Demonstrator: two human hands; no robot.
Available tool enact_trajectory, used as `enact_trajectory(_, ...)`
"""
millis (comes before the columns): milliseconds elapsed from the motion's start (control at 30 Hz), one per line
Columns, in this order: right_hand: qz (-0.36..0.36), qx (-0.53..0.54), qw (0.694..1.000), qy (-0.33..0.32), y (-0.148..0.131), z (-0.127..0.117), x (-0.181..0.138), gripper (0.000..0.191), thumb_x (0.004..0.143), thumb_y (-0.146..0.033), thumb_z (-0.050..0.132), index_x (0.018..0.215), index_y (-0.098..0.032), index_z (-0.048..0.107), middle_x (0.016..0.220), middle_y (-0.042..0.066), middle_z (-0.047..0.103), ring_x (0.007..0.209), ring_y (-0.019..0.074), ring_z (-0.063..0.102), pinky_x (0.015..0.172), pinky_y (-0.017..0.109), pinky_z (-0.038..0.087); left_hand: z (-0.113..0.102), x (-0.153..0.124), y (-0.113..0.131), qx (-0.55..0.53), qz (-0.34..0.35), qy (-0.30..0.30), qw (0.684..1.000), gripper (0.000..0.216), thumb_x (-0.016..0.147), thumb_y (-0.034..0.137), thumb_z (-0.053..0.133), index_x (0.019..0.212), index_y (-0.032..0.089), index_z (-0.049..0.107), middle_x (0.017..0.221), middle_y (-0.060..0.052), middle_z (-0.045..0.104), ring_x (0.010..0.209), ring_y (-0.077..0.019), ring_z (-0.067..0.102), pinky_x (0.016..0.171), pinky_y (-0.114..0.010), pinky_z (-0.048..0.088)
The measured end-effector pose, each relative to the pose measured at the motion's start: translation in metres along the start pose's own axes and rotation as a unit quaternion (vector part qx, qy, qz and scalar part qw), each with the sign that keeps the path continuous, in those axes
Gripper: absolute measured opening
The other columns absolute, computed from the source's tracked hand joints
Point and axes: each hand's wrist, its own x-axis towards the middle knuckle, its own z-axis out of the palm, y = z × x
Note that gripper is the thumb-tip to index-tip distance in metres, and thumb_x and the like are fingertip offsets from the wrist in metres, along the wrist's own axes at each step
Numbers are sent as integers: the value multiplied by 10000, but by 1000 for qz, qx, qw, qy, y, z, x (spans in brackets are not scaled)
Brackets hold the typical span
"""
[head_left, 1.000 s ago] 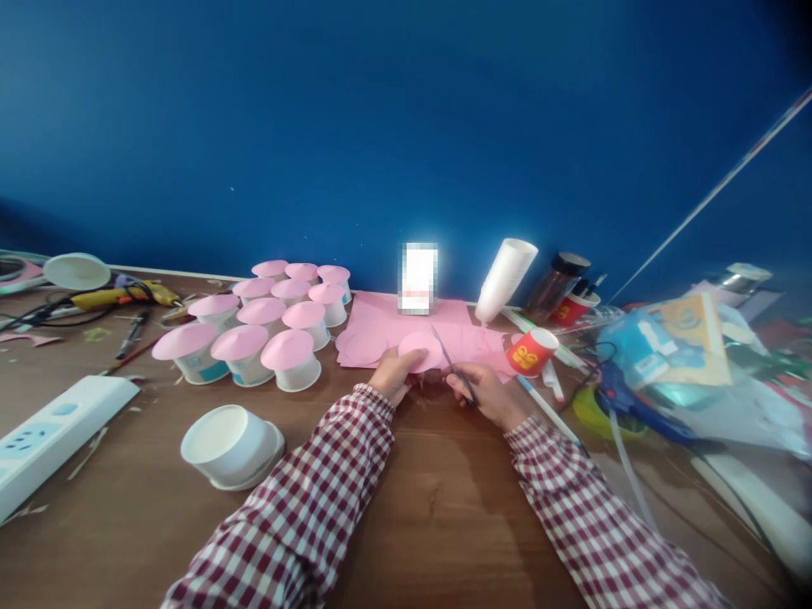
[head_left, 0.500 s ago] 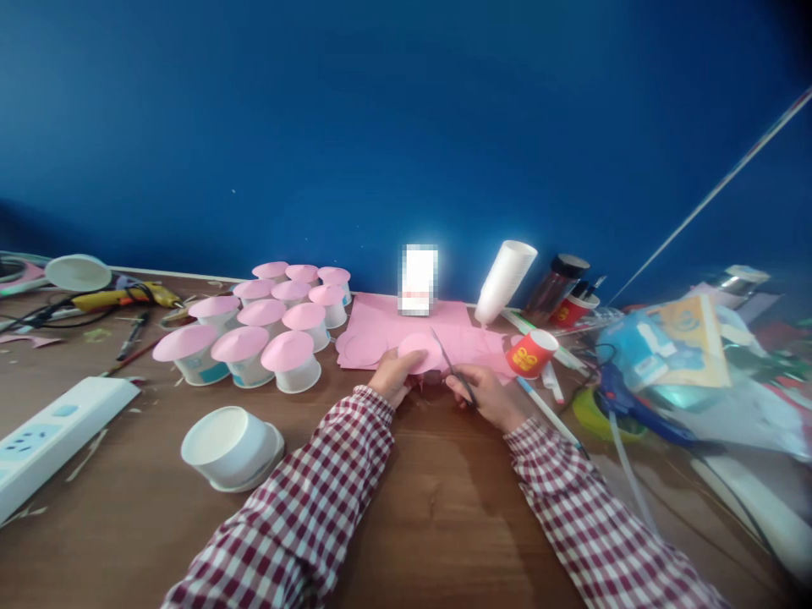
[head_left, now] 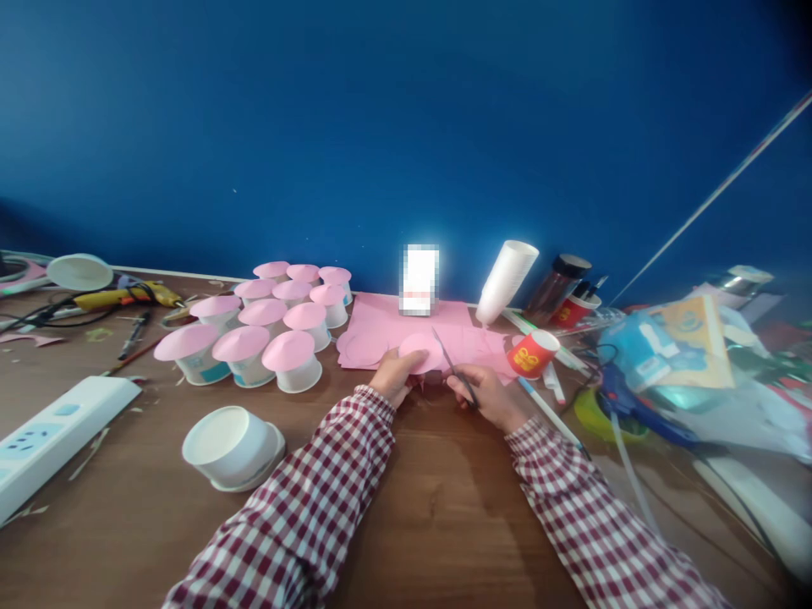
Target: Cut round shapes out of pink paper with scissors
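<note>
My left hand (head_left: 394,377) is closed on a round pink paper piece (head_left: 430,348), thumb on top. In my right hand (head_left: 488,394) is a pair of scissors (head_left: 449,359), its blades pointing up and left along the right side of the pink piece. Whether the blades are parted I cannot tell. Behind both hands lie larger pink paper sheets (head_left: 374,326) with round outlines and cut edges. To the left stand several white paper cups with pink cone-shaped tops (head_left: 289,349), set in rows.
Two white cups (head_left: 225,440) stand left of my left forearm, near a white power strip (head_left: 63,436). A red cup (head_left: 534,353), a leaning cup stack (head_left: 506,279), pens and a blue glue gun (head_left: 640,410) lie right. A yellow glue gun (head_left: 127,296) rests far left.
The whole view has shifted very slightly to the right. Both hands, the pink piece and the scissors keep nearly the same positions.
</note>
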Motion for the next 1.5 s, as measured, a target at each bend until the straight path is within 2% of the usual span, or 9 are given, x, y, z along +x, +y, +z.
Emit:
enact_trajectory(300,-1,2,1000,-1,-3,0,-1,343,750,-478,629,829,-144,625,540,-50,477,445,77,453,422,196,394,-1,1,-1,7,1,-7,1000,240,635,208,714,804,83,597,629,-27,570,463,-85,490,397,-207,379)
enact_trajectory(633,-5,-15,1000,-7,-3,-1,-1,323,763,-470,621,792,-148,613,546,-44,472,456,78,454,418,189,395,-2,2,-3,4,8,-8,1000,248,629,210,718,807,82,603,648,-33,576,480,-86,496,410,-209,380)
enact_trajectory(933,-2,-18,1000,-5,-3,-1,-1,344,758,-481,620,844,-149,626,542,-46,482,449,80,463,419,193,405,-2,1,-1,5,1,-7,1000,276,625,215,724,844,93,610,686,-41,591,532,-98,523,437,-208,399)
enact_trajectory(1500,-3,-18,1000,1,-3,-1,-1,346,748,-484,622,846,-153,631,521,-50,490,435,86,465,413,201,398,-1,0,0,2,4,-6,1000,261,627,212,721,825,82,611,652,-44,592,512,-106,529,410,-208,393)
